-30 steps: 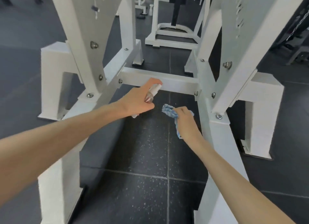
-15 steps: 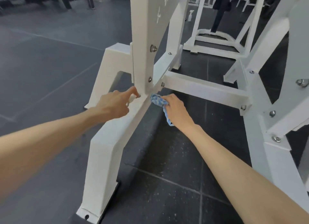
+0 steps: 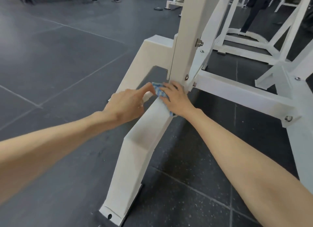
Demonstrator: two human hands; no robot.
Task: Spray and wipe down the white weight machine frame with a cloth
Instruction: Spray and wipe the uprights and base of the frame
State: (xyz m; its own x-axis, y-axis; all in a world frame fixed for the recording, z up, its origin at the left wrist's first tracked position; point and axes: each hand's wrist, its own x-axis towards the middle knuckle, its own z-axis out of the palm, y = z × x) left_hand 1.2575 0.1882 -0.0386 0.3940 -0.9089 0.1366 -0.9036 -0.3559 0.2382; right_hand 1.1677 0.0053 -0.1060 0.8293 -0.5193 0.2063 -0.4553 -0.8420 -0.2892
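Down at the base of the white weight machine frame [image 3: 135, 159], both hands met where the sloped foot joins the upright post [image 3: 186, 40]. The right hand [image 3: 177, 100] lay palm-down on the top face of that foot, its fingers bent over a bunched blue-and-white cloth [image 3: 158, 90] and holding it against the paint. The cloth showed past the fingertips on the left and again as a small corner under the heel of the hand, right beside the foot of the post.

The left hand [image 3: 127, 104] sat just beside it, over the outer edge of the same sloped foot. Its lower fingers were curled round a small pale spray bottle [image 3: 147, 96] – only a short stretch of it showed between thumb and fingers – while the forefinger reached forward, its tip nearly touching the cloth. Whether that finger rested on the bottle's head could not be told.

A bolt [image 3: 199, 43] stood on the side of the post, and a white crossbar [image 3: 237, 94] ran off to the right from the joint – low, just above the dark speckled rubber floor [image 3: 67, 57]. Another white frame [image 3: 245, 38] stood farther back, well apart, and a dark weight plate [image 3: 158, 8] lay flat on the floor in the distance.
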